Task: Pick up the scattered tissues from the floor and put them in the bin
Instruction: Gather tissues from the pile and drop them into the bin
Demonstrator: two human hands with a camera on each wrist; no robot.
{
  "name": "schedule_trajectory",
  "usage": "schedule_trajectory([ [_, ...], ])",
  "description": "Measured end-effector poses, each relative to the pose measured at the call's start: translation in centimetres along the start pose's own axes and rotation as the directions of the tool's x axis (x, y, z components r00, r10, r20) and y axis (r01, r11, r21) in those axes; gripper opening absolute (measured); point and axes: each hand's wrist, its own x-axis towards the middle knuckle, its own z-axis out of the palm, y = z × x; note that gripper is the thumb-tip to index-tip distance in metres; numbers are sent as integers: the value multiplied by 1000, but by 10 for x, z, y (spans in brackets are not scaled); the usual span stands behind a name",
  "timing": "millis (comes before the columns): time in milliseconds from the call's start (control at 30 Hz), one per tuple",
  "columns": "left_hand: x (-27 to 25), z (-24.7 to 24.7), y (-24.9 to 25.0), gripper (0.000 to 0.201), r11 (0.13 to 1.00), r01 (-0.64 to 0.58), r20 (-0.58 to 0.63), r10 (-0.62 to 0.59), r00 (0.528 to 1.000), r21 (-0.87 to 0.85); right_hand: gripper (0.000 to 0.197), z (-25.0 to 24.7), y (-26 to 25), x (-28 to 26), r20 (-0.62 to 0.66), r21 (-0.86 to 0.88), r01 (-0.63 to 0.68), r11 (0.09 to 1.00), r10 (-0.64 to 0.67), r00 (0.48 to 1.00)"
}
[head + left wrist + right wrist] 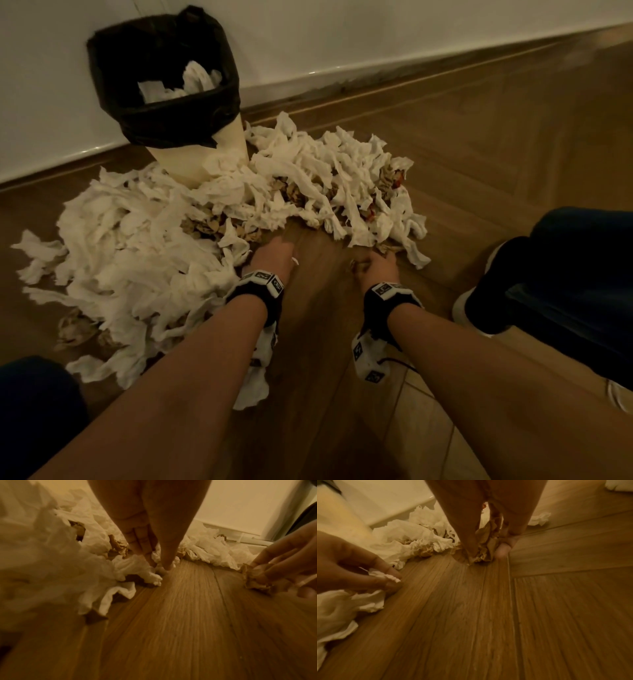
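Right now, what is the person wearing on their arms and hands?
Both forearms are bare, no sleeves. The left hand and right hand wear no gloves. Each wrist carries a black strap holding white blocky modules printed with black square markers. A thin black cable trails from the right wrist's module.

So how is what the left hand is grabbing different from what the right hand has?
The left hand pinches a white tissue at the pile's edge; the right hand grips a brown tissue, crumpled into a wad. The white one looks softer and looser, the brown one stiffer. Both are low over the floor, not yet lifted to the bin.
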Motion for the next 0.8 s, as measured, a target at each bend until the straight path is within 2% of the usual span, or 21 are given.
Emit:
schedule_trajectory([
  [133, -1, -6, 4, 20, 990, -36, -103, 22, 994, -133, 19, -8, 1, 2, 69, 30, -21, 999, 18, 997],
  [267, -3, -15, 5, 15, 964, -18, -171, -28, 985, -264, 21, -13, 1, -1, 136, 205, -101, 973, 74, 988],
  [433, -6, -31, 2, 12, 962, -47, -278, -31, 960, -269, 13, -27, -12, -6, 124, 372, -103, 922, 61, 990],
  [533, -8, -47, 0, 13, 939, -61, -350, -66, 934, -340, 8, -40, -34, -7, 116, 409, -66, 910, 20, 993],
  [700, -12, -90, -6, 6, 817, -147, -503, -192, 843, -558, 22, -67, -101, -9, 23, 504, 109, 857, -139, 990],
  [800, -15, -127, -14, 9, 740, -217, -582, -277, 765, -637, 11, -81, -155, -12, -1, 586, 205, 784, -252, 968],
])
